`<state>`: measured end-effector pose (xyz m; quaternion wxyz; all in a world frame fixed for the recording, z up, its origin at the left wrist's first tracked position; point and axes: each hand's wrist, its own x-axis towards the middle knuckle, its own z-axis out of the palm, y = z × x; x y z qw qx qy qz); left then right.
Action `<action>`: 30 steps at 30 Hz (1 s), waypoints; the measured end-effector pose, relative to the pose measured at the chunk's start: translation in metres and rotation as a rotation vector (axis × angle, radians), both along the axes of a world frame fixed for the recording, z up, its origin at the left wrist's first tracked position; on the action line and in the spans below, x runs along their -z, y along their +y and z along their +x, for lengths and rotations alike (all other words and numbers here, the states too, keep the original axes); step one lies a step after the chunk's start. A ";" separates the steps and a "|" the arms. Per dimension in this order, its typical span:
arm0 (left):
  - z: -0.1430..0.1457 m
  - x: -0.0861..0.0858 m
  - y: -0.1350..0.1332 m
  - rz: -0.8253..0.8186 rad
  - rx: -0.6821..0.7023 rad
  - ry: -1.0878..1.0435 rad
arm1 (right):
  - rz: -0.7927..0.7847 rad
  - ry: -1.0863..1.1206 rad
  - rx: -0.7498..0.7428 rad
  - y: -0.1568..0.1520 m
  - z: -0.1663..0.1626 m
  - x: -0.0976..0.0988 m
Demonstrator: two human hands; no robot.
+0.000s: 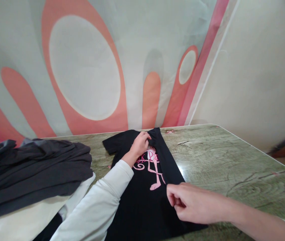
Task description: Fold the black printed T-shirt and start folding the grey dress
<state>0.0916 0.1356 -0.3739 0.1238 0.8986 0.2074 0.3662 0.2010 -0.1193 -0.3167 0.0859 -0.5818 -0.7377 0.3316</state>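
A black T-shirt (142, 201) with a pink cartoon print lies flat on the table, its right side folded inward over the print. My left hand (140, 144), in a white sleeve, is closed on the cloth near the collar at the far end. My right hand (190, 202) pinches the folded edge of the shirt near its middle, fingers curled shut on the fabric.
A pile of dark grey and white clothes (31, 174) lies at the left of the wood-grain table (232, 167). A pink-and-grey patterned sheet covers the wall behind. The table's right edge runs diagonally at the right.
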 end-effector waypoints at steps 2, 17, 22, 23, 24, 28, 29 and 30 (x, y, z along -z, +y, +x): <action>0.000 0.003 0.001 -0.003 -0.022 0.037 | -0.007 0.004 -0.006 0.002 -0.001 0.002; 0.010 -0.013 -0.034 0.206 -0.053 0.387 | 0.381 0.103 0.245 0.110 0.060 0.019; 0.013 0.006 -0.043 0.200 -0.047 0.539 | 0.579 -0.185 0.175 0.186 0.082 0.058; 0.013 0.008 -0.042 0.183 -0.051 0.561 | 0.565 -0.234 0.159 0.197 0.085 0.065; 0.012 0.009 -0.042 0.168 -0.052 0.577 | 0.541 -0.277 0.162 0.205 0.089 0.071; 0.012 0.007 -0.042 0.123 -0.041 0.614 | 0.459 -0.362 0.282 0.232 0.107 0.079; 0.012 0.006 -0.043 0.112 -0.036 0.620 | 0.453 -0.366 0.309 0.237 0.110 0.079; 0.012 0.005 -0.043 0.101 -0.032 0.624 | 0.455 -0.367 0.331 0.241 0.114 0.078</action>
